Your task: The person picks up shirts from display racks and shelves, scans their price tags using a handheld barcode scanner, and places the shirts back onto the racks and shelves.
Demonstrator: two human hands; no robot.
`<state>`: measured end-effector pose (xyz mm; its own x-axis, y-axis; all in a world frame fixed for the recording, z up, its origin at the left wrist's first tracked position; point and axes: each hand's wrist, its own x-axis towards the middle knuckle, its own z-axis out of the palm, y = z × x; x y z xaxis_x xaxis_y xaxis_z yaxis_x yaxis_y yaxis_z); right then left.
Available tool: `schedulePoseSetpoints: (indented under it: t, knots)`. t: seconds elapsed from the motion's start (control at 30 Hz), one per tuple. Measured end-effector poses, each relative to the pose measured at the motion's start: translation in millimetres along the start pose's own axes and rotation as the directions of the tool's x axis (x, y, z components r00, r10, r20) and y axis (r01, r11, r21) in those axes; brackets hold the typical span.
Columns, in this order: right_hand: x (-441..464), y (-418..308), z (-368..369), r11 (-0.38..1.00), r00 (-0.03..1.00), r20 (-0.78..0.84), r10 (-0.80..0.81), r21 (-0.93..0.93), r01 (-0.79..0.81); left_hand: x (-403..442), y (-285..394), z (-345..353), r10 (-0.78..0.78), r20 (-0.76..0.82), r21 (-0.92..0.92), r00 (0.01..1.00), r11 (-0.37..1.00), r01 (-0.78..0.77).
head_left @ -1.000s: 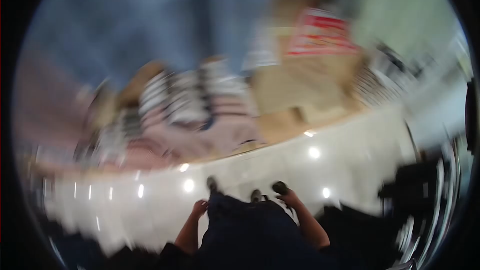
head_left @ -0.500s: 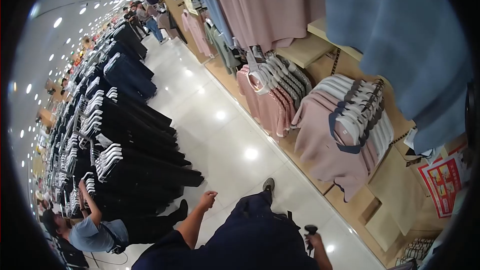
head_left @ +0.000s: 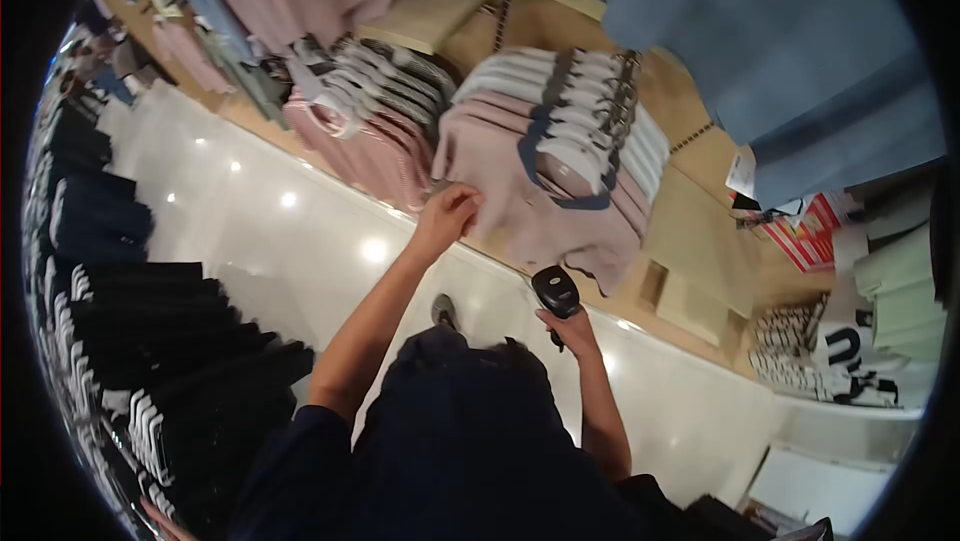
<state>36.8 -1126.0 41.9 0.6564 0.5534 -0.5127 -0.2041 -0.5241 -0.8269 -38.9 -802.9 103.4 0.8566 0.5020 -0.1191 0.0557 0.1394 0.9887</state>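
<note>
My left hand reaches out in front of the pink shirt at the front of a hanging row. Its fingers are half bent with a gap to the thumb, and nothing shows in them; whether the fingertips touch the cloth I cannot tell. In my right hand is a black handheld barcode scanner, head up, in front of the display's lower edge. The pink shirt has a dark blue collar band and hangs on a white hanger. Behind it hang more pink and pale shirts.
Striped pink shirts hang left of that row. Wooden display blocks stand to the right, near a red and white sign. Large blue garments hang above. Black trousers fill a rack on the left, across the shiny floor.
My view has turned right toward the shirts. My left hand has moved up to the pink shirt, and my right hand has raised the scanner. The co-worker at the trouser rack has mostly left view.
</note>
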Motion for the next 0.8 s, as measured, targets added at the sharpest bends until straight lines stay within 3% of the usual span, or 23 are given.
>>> schedulePoseSetpoints:
  t: [0.1,0.17,0.23,0.3,0.4,0.5,0.63,0.8]
  knots:
    - [-17.4,15.5,2.0,0.993,0.994,-0.101,0.040,0.114,-0.028,5.3,-20.9,45.9,-0.093,0.122,-0.072,0.988,0.992,0.102]
    - [-27.6,29.9,-1.5,0.993,0.986,-0.160,0.055,0.111,-0.037,-6.4,-48.6,67.3,-0.068,0.220,0.006,0.973,0.998,0.069]
    - [-32.3,41.7,-4.9,0.988,0.979,-0.181,0.097,0.133,-0.073,-24.9,-81.3,82.0,-0.064,0.354,-0.093,0.933,0.990,0.104]
    - [-28.2,49.9,-5.1,0.970,0.976,-0.200,0.091,0.241,-0.041,-38.4,-72.5,87.0,-0.119,0.416,0.037,0.902,0.993,0.113]
    - [-5.5,55.6,-11.0,0.960,0.984,-0.169,0.059,0.279,-0.010,-33.1,-53.7,77.2,-0.033,0.315,0.133,0.949,0.991,-0.010]
    - [18.2,25.4,-19.3,0.978,0.996,-0.089,0.021,0.210,-0.002,-16.7,-50.8,61.0,0.010,0.103,0.069,0.995,0.997,-0.017]
    - [40.5,-15.0,-31.4,0.975,0.988,0.017,-0.154,0.164,0.150,-12.5,-28.0,53.5,-0.062,-0.111,-0.139,0.992,0.989,0.047]
    - [60.3,-31.7,-57.7,0.981,0.982,0.085,-0.171,0.106,0.162,-38.2,-19.4,71.4,-0.213,-0.235,-0.267,0.948,0.952,0.148]
